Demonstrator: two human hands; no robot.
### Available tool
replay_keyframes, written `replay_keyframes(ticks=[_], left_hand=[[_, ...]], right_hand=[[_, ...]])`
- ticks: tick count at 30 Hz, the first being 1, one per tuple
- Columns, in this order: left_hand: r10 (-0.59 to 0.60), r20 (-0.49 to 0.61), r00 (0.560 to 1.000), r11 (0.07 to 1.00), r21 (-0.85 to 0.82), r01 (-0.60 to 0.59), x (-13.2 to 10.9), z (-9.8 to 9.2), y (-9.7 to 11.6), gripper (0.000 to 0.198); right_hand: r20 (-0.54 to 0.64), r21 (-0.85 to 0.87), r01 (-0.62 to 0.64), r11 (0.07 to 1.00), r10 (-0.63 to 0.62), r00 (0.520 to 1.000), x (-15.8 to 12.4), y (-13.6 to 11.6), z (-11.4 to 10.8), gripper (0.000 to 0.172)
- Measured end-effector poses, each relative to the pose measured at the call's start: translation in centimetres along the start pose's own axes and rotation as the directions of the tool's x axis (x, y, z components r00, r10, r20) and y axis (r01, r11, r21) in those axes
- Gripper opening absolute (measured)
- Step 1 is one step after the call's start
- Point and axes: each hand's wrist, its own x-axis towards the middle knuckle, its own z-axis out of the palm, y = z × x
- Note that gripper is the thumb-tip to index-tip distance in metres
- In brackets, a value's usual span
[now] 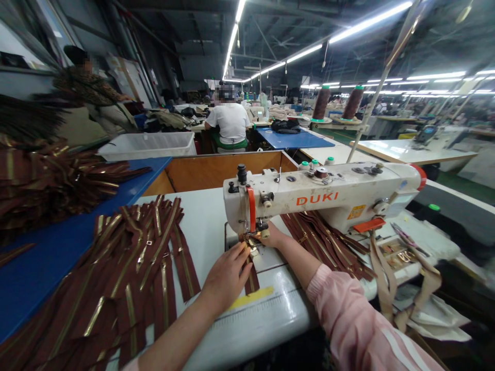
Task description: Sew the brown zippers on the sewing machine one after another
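A white sewing machine [278, 198] marked DUKI stands in front of me. A brown zipper [252, 281] with metal teeth lies under its needle, its end hanging toward me. My left hand [226, 278] is closed, its fingertips pressing the zipper just left of the presser foot. My right hand [273, 237] reaches behind the needle and holds the zipper's far part, its fingertips partly hidden by the machine head. Left of the machine, a heap of brown zippers [131, 257] spreads over the table. More zippers [325, 239] lie under the machine arm.
A blue table [58, 278] with a large zipper pile [58, 180] stands at the left. On the right are a small parts tray [398, 255], scissors [410, 239] and beige straps [382, 263]. A white bin [150, 144] and a seated person [230, 123] are ahead.
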Motion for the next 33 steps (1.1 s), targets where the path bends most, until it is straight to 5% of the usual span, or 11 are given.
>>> replay_keyframes(ticks=[16,25,30,33], left_hand=[[0.007,-0.016,1.0,1.0,-0.01,-0.007,-0.4,-0.2,0.3,0.033],[-0.006,-0.034,0.999,0.999,0.054,0.008,-1.2,-0.6,1.0,0.035],[0.012,-0.034,0.999,0.998,0.065,-0.01,-3.5,-1.2,3.0,0.034],[0.07,-0.051,0.996,0.996,0.055,-0.067,-4.5,-1.6,4.1,0.031]], right_hand=[[0.005,-0.033,0.004,0.999,-0.004,1.0,-0.4,-0.5,-0.2,0.016],[-0.011,-0.195,-0.013,0.981,0.011,1.0,-0.3,-2.0,-0.8,0.01],[-0.14,-0.355,-0.095,0.93,0.048,0.989,-4.5,-3.3,-1.4,0.014],[-0.124,-0.485,-0.022,0.874,-0.043,0.991,-9.2,-4.4,-0.3,0.022]])
